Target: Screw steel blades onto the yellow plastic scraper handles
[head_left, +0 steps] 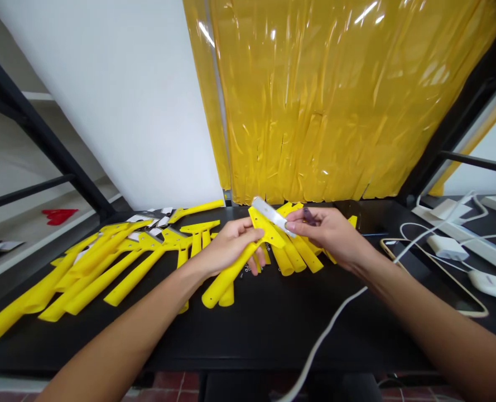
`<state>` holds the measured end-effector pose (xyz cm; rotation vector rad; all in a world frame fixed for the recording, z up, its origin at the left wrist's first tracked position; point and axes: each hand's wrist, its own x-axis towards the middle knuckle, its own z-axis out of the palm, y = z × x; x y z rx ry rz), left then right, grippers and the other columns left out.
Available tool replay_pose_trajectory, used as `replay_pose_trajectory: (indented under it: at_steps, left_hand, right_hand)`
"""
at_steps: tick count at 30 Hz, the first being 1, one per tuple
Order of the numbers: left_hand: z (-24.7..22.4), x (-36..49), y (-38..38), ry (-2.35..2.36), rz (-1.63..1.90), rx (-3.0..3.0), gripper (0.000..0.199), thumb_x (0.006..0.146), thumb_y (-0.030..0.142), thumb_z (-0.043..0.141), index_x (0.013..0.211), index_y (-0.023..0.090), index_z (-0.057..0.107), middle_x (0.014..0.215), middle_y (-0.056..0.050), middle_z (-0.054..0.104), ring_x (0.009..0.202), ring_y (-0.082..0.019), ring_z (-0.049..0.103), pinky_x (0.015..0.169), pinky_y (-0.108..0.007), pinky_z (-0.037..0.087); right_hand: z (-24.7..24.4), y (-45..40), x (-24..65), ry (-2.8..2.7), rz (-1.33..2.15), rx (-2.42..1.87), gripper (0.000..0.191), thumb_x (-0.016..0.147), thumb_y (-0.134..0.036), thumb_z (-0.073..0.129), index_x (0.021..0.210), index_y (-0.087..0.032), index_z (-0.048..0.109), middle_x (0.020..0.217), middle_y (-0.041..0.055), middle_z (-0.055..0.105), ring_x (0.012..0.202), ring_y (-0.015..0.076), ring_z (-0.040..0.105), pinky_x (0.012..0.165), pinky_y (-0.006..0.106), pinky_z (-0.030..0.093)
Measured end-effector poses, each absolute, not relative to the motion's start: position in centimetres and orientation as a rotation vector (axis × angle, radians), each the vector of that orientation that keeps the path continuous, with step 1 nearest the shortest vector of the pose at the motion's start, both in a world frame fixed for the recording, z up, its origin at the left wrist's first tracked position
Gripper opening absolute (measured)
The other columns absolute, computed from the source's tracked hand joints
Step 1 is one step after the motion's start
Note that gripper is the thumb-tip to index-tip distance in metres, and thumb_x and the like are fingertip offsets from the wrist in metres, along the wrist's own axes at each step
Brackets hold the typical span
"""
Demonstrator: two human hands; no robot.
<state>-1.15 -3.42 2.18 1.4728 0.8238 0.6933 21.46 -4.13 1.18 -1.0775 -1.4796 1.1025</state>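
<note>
My left hand (226, 245) is closed around a yellow plastic scraper handle (233, 274), tilted with its wide T-shaped head up and to the right. A flat silvery metal plate (268, 213) lies along the edge of that head. Its right end is pinched between the thumb and fingers of my right hand (333, 231). Whether the plate is fixed to the head, I cannot tell. Behind and below my hands, several more yellow handles (300, 254) rest on the black table (273, 329).
To the left is a pile of yellow scrapers (101, 268), some showing metal at their heads. A phone (440, 279), white chargers (446, 247) and a power strip (473, 234) occupy the right. A white cable (335, 318) crosses the table's front. Yellow plastic strips (314, 111) hang behind.
</note>
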Motion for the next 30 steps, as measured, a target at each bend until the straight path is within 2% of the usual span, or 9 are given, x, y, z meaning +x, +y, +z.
replay_pose_trajectory:
  at_steps: [4,9,15,20,30]
  left_hand:
    - [2.2,-0.8,-3.7,0.821,0.751,1.483,0.016,0.091,0.032,0.058,0.098,0.017,0.056,0.07,-0.002,0.067,0.051,-0.015,0.064,0.047,-0.027,0.053]
    - [1.9,-0.8,-3.6,0.836,0.763,1.505,0.017,0.092,0.034,0.059,0.094,0.017,0.057,0.06,0.0,0.065,0.037,-0.01,0.054,0.039,-0.022,0.043]
    - [1.3,-0.7,-3.6,0.866,0.788,1.574,0.026,0.094,0.042,0.059,0.088,0.016,0.057,0.051,0.0,0.062,0.04,-0.014,0.058,0.041,-0.024,0.047]
    - [1.6,-0.8,-3.7,0.912,0.751,1.648,0.031,0.095,0.046,0.055,0.083,0.017,0.054,0.041,0.005,0.053,0.032,-0.01,0.048,0.036,-0.019,0.039]
    - [2.0,-0.7,-4.0,0.97,0.708,1.739,0.038,0.098,0.045,0.051,0.073,0.016,0.054,0.04,0.003,0.053,0.031,-0.009,0.048,0.034,-0.018,0.035]
  right_hand:
    - [-0.4,-4.3,20.1,-1.522,1.112,-1.083,0.025,0.075,-0.038,0.077,0.089,-0.018,0.073,0.088,0.0041,0.072,0.082,0.017,0.065,0.078,0.032,0.051]
    - [-0.9,-4.6,19.4,-1.476,1.06,-1.081,0.024,0.077,-0.039,0.075,0.088,-0.018,0.071,0.085,0.0038,0.069,0.078,0.0161,0.062,0.075,0.031,0.05]
    - [-1.3,-4.6,18.8,-1.502,1.028,-1.112,0.025,0.078,-0.042,0.073,0.084,-0.017,0.068,0.082,0.0039,0.067,0.075,0.0162,0.059,0.071,0.031,0.048]
    - [-1.5,-4.7,18.4,-1.564,0.984,-1.094,0.026,0.079,-0.042,0.072,0.082,-0.017,0.067,0.081,0.0037,0.068,0.074,0.0163,0.06,0.071,0.031,0.048]
    - [-0.7,-4.8,18.7,-1.686,0.979,-1.133,0.022,0.083,-0.039,0.068,0.081,-0.017,0.071,0.081,0.0032,0.071,0.075,0.016,0.061,0.07,0.029,0.046]
